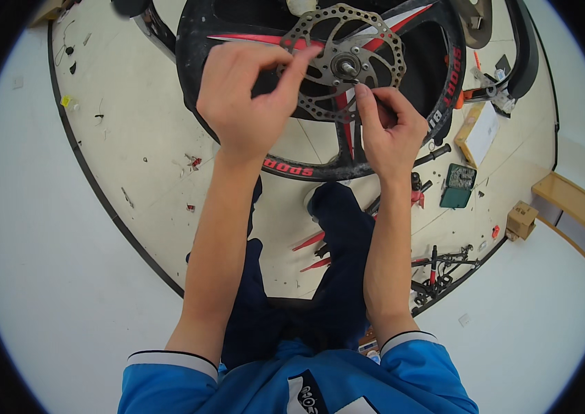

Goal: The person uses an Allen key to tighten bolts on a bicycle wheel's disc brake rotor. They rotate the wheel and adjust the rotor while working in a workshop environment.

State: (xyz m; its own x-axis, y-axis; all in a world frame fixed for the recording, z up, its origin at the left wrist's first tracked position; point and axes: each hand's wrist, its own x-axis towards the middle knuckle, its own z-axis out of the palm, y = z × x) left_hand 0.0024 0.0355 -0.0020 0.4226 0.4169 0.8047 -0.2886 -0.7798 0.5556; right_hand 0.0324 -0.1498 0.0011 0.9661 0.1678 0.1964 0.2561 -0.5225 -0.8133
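Observation:
A black spoked bicycle wheel [358,170] with red and white markings lies in front of me, its hub side up. A silver disc brake rotor [396,61] sits around the hub, where a threaded axle [349,67] sticks up. My left hand [245,100] is over the rotor's left side, thumb and index finger drawn together; a blurred fingertip hides whatever may be between them. Beside the axle, my right hand [394,130] has its thumb and index finger closed at the rotor's inner mounting part. What it pinches is too small to make out.
At right lie an orange-handled tool [468,96], a yellow-edged box [477,134] and an open green case [458,186] of small parts. A black bicycle frame [437,272] and a cardboard box [521,219] are farther out. Small scraps dot the floor at left.

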